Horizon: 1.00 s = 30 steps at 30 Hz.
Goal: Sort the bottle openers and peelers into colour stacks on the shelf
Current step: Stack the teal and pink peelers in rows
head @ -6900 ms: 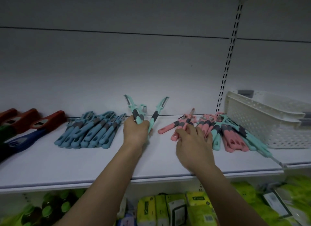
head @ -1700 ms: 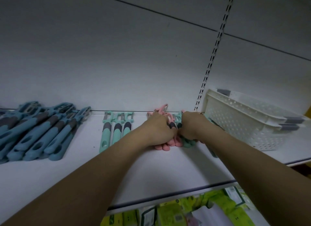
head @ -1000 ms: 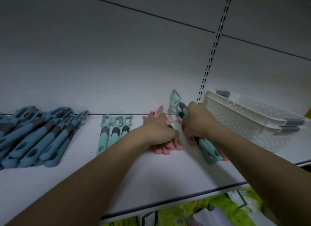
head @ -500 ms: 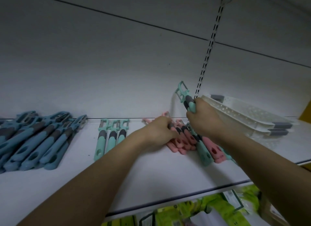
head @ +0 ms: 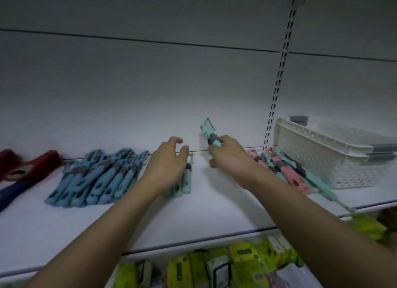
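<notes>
The fingers [head: 217, 143] of the right hand [head: 231, 159] curl round the grey rubbery grip of a mint-green peeler [head: 209, 132], holding it tilted with its forked blade head raised above the shelf [head: 214, 210], close to the back panel. The left hand [head: 166, 166] hovers with loosely spread, slightly bent fingers over a small mint stack [head: 184, 183] of peelers; whether the palm actually touches them is hard to say, since the hand covers most of the stack. Only the rounded handle ends and one grey grip show beneath it.

Left of that stack lies a larger fan of blue peelers [head: 96, 180], smooth plastic handles with grey mid-sections and oval hanging holes, laid side by side at a slant. Farther left are the chunky red bottle openers [head: 32, 169], and a dark blue one [head: 12, 193] at the frame's edge.

To the right of the right arm, a jumbled pile of pink and mint peelers [head: 287, 171] lies crosswise, touching the front of a white perforated plastic basket [head: 335, 159] with grey clip handles. The shelf is a smooth, pale, matte board. Below its front lip, yellow-green packets [head: 214, 268] stand in a blurred row.
</notes>
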Available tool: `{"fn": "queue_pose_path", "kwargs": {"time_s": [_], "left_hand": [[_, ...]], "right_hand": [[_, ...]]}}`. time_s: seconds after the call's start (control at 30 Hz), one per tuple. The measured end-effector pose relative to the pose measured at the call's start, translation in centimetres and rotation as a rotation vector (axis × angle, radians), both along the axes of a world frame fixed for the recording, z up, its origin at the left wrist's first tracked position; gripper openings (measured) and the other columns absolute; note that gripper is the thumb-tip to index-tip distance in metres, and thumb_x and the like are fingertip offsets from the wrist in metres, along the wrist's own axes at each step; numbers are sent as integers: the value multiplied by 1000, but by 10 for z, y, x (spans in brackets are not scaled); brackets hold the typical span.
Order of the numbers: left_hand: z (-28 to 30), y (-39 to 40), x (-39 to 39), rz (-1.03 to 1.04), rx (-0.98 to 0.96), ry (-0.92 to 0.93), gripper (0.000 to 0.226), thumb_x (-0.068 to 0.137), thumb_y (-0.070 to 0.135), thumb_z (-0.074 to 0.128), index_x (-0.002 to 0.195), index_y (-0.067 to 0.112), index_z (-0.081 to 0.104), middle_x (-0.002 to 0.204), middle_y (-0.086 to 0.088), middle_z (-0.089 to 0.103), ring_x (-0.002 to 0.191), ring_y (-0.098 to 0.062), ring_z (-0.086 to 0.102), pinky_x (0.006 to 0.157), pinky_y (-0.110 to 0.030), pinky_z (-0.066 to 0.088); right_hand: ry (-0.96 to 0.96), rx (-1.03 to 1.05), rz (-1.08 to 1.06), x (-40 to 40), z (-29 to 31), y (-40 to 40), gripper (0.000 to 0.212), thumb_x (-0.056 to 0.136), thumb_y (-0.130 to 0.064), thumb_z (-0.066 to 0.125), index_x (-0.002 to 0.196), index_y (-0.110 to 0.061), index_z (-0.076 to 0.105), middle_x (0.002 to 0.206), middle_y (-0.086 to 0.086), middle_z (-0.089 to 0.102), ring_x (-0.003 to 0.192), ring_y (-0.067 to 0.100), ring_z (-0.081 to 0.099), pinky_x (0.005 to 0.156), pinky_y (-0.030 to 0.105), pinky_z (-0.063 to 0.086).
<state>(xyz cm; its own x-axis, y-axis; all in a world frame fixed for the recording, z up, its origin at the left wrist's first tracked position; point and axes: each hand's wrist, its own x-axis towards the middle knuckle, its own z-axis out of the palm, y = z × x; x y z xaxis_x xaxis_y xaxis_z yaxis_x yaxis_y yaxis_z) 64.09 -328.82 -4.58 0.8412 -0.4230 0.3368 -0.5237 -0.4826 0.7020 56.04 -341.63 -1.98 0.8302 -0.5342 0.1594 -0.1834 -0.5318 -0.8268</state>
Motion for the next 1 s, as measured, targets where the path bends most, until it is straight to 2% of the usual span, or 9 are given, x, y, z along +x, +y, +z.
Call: {"fn": "queue_pose_path", "kwargs": {"time_s": [0.1, 0.2, 0.33, 0.5, 0.6, 0.73, 0.83, 0.9, 1.0], "left_hand": [[-28, 18, -11, -74, 28, 6, 52, 104, 45, 32, 151, 25, 30, 155, -4, 34, 140, -20, 35, 114, -31, 25], [-47, 19, -6, -92, 171, 21, 63, 100, 56, 30, 156, 28, 21, 161, -4, 24, 146, -20, 25, 120, -38, 20], [-47, 15, -11, -50, 292, -21, 61, 100, 54, 33, 153, 26, 27, 160, -2, 22, 145, -19, 25, 114, -30, 21], [-48, 18, -11, -82, 256, -53, 79, 86, 75, 30, 152, 32, 29, 163, 1, 17, 149, -15, 16, 121, -39, 18], [-47, 17, -12, -100, 300, -80, 87, 76, 83, 26, 147, 34, 36, 159, 4, 28, 145, -13, 26, 118, -39, 26], [-47, 11, -13, -33, 412, -247, 61, 92, 63, 42, 143, 30, 44, 148, 5, 43, 134, -16, 40, 109, -34, 36], [-43, 5, -8, -12, 457, -294, 56, 93, 60, 42, 138, 27, 50, 140, 1, 51, 130, -19, 43, 105, -33, 37], [-41, 2, -7, -11, 487, -332, 67, 88, 67, 29, 135, 25, 52, 136, 0, 55, 128, -21, 45, 106, -38, 37], [-35, -3, -13, 19, 420, -538, 67, 90, 61, 23, 133, 21, 55, 134, -1, 56, 132, -23, 42, 112, -44, 31]], "right_hand": [[-19, -43, 163, 11, -15, 16, 39, 102, -29, 41, 104, 1, 65, 103, 17, 67, 86, 20, 58, 73, 31, 43], [-136, -220, 136, 17, -48, 15, 29, 100, -15, 44, 82, -5, 64, 84, 8, 65, 81, 22, 57, 73, 34, 42], [-194, -104, 21, 11, -70, 4, 21, 94, -7, 46, 94, -12, 66, 85, -2, 64, 74, 13, 56, 61, 25, 41], [-128, -211, 105, 8, -70, 7, 18, 94, -12, 47, 93, -13, 65, 87, 3, 68, 78, 21, 61, 68, 33, 48], [-128, -194, 126, 8, -71, 6, 22, 92, -6, 47, 98, -13, 67, 96, 4, 69, 87, 23, 62, 79, 35, 52], [-142, -191, 179, 8, -71, 4, 31, 88, 3, 46, 100, -11, 71, 106, 8, 70, 97, 23, 64, 89, 33, 50], [-177, -144, 178, 6, -72, 3, 35, 87, 8, 44, 98, -8, 72, 102, 7, 71, 95, 21, 64, 87, 29, 50], [-238, -67, 140, 4, -70, 4, 35, 85, 12, 40, 92, -5, 70, 93, 6, 67, 90, 21, 62, 80, 26, 48], [-395, 8, 101, -3, -61, 9, 34, 85, 14, 40, 89, -6, 67, 89, 3, 64, 87, 19, 61, 80, 26, 48]]}}
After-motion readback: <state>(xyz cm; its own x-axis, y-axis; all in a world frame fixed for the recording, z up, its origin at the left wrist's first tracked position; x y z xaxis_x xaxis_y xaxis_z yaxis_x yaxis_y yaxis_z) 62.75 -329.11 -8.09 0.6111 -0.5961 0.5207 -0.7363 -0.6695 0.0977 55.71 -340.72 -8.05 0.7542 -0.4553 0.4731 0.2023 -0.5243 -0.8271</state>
